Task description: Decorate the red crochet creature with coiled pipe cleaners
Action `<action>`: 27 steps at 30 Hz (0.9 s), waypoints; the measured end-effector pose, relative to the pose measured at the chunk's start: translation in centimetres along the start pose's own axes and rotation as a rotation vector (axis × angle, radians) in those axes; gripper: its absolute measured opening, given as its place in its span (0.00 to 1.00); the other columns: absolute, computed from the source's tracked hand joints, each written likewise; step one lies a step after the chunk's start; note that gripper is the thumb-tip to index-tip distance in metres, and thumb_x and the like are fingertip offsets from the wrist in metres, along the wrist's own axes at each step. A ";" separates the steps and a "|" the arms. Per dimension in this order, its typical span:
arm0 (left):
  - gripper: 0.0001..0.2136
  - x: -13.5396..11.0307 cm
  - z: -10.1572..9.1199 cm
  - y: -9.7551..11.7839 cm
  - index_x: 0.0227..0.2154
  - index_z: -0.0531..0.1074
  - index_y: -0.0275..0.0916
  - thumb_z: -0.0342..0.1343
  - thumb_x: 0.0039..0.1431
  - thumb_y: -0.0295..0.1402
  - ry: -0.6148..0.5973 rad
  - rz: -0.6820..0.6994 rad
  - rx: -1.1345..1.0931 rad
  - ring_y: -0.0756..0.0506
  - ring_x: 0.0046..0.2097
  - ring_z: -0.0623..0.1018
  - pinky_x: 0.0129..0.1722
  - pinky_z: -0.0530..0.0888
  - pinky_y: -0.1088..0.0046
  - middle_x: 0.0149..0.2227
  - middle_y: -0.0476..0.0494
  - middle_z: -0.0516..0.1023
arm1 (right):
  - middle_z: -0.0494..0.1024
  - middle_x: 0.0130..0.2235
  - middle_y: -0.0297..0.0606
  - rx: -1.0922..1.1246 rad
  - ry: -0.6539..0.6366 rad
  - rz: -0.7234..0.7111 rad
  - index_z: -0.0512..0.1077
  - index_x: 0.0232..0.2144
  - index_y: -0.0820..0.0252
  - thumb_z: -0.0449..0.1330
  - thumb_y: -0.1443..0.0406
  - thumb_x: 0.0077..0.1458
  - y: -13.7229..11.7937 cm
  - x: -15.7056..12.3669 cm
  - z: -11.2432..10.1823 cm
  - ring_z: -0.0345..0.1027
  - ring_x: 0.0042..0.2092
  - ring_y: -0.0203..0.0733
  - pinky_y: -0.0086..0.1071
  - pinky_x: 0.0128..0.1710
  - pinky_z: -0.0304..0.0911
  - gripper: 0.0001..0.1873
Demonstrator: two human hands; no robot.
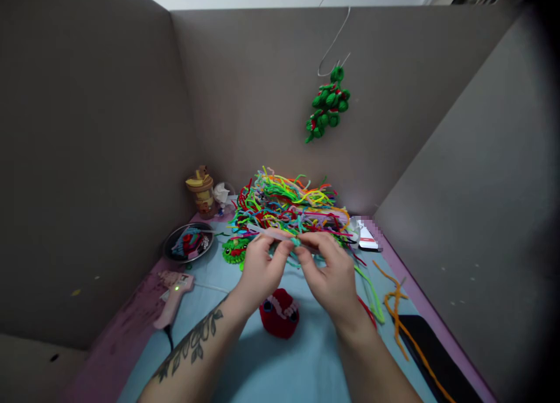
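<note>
Left hand (259,269) and right hand (329,272) meet above the pale blue mat (271,362), fingertips pinched shut on one pale lilac fuzzy pipe cleaner (280,235). It lies level, just near of the multicoloured pipe-cleaner heap (291,204). Red knitted piece (280,314) sits below the hands; pink glue gun (174,295) lies left.

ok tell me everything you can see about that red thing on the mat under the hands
The red piece is a small, rounded, fuzzy shape that looks wound from red pipe cleaner. A curved pink-and-white beaded-looking strip runs across its top, and a dark round spot shows on its left side. It sits on the light blue mat, near the middle, just below and between the left hand and right hand. Neither hand seems to touch it; they hold a pale strand above it.
</note>
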State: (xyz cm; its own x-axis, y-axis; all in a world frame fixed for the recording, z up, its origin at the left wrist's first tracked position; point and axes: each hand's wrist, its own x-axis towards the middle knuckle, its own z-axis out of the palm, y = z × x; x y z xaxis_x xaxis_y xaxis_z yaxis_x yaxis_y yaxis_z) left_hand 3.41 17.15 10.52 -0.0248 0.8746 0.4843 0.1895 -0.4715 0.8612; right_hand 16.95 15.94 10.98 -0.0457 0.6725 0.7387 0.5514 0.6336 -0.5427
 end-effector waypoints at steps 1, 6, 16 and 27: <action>0.06 0.0 -0.1 0.2 0.32 0.74 0.38 0.53 0.57 0.32 -0.007 0.031 0.033 0.46 0.36 0.76 0.36 0.71 0.73 0.33 0.43 0.78 | 0.75 0.36 0.39 0.012 0.003 0.004 0.71 0.38 0.57 0.55 0.66 0.58 0.0 0.0 -0.1 0.70 0.38 0.42 0.35 0.37 0.66 0.06; 0.05 0.2 -0.4 0.6 0.31 0.74 0.38 0.53 0.57 0.29 -0.017 0.171 0.111 0.47 0.35 0.76 0.37 0.71 0.72 0.31 0.45 0.78 | 0.76 0.35 0.38 0.071 -0.081 0.030 0.73 0.38 0.57 0.54 0.66 0.60 -0.1 0.5 -0.5 0.70 0.38 0.41 0.34 0.38 0.65 0.08; 0.04 0.2 0.5 -0.6 0.32 0.75 0.39 0.56 0.56 0.32 -0.014 0.080 0.100 0.47 0.34 0.76 0.34 0.72 0.73 0.32 0.45 0.78 | 0.72 0.30 0.35 0.101 -0.059 0.142 0.70 0.31 0.59 0.52 0.66 0.60 0.7 1.1 -1.4 0.66 0.33 0.38 0.29 0.32 0.62 0.08; 0.04 -0.1 0.7 -0.6 0.33 0.74 0.37 0.57 0.55 0.31 -0.035 -0.011 0.036 0.50 0.26 0.73 0.26 0.70 0.76 0.25 0.49 0.74 | 0.70 0.33 0.37 0.102 -0.087 0.202 0.66 0.32 0.59 0.51 0.67 0.60 1.1 1.0 -0.4 0.65 0.36 0.40 0.31 0.34 0.61 0.06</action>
State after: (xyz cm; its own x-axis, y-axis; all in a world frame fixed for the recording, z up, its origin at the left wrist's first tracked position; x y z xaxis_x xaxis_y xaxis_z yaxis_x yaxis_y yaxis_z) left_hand 4.02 17.44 9.81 0.0070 0.8833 0.4687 0.2249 -0.4581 0.8600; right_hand 17.86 17.13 11.33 -0.0173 0.8172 0.5761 0.4695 0.5153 -0.7169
